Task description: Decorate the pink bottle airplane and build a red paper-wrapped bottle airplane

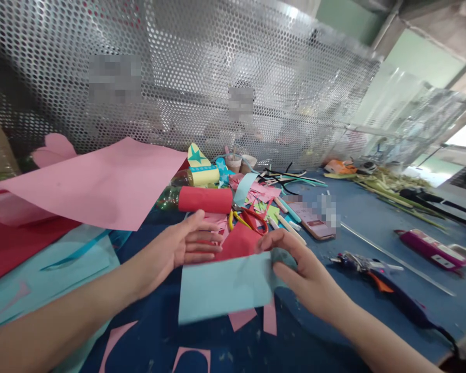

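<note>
My right hand (295, 264) pinches the right edge of a light blue paper rectangle (225, 290), which is held above the blue table. Over the paper's upper left edge, my left hand (192, 241) has its fingers stretched out and apart, holding nothing. Beyond the hands lie a piece of red paper (238, 241), scissors (252, 218) with red and yellow handles, and a plastic bottle wrapped in red paper (205, 200). Pink paper scraps (243, 318) lie partly under the light blue paper.
A large pink sheet (97, 181) and light blue sheets (66, 269) lie at left. On the right are a phone (314, 220), a glue gun (396, 295), a clear glue stick (396, 259) and a purple tool (431, 248). Perforated metal (202, 67) stands behind the table.
</note>
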`<state>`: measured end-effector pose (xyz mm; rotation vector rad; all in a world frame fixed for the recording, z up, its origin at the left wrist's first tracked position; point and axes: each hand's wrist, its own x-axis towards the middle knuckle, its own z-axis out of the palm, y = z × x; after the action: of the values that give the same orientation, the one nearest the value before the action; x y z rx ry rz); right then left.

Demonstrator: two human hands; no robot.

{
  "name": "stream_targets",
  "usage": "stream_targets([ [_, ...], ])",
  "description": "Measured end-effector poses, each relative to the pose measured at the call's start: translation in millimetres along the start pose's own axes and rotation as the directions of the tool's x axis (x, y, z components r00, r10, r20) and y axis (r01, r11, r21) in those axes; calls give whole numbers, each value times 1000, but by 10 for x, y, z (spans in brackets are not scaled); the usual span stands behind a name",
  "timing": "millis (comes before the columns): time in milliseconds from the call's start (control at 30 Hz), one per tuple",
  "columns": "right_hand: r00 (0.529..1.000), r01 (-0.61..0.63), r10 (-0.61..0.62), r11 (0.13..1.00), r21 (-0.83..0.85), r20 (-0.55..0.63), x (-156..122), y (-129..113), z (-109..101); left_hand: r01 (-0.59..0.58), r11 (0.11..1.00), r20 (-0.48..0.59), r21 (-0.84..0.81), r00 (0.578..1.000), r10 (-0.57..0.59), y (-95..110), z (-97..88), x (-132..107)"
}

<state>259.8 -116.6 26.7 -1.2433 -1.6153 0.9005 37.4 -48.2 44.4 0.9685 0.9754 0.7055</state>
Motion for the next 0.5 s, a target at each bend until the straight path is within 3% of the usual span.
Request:
stream_targets([
  [133, 996, -18, 11, 997, 71, 93, 5, -125, 33, -4, 951, 191, 310, 980, -58, -4, -19, -58],
  [233, 989, 3, 10, 996, -85, 149, 67, -131, -4, -8, 904, 305, 427, 943, -136, -55, -27, -105],
  [300, 991, 32, 8, 952, -304, 131, 182, -85, -75, 9, 895, 299, 447, 941, -159, -73, -45, -105],
  [367, 998, 28, 4, 834, -551, 56, 354, -19, -157, -11, 888, 257, 460, 959, -121, -68, -71, -86],
  [500, 997, -7, 55, 765, -644, 55, 766, 114, -236, -43, 874, 222, 485, 972, -75, -20, -128, -49],
])
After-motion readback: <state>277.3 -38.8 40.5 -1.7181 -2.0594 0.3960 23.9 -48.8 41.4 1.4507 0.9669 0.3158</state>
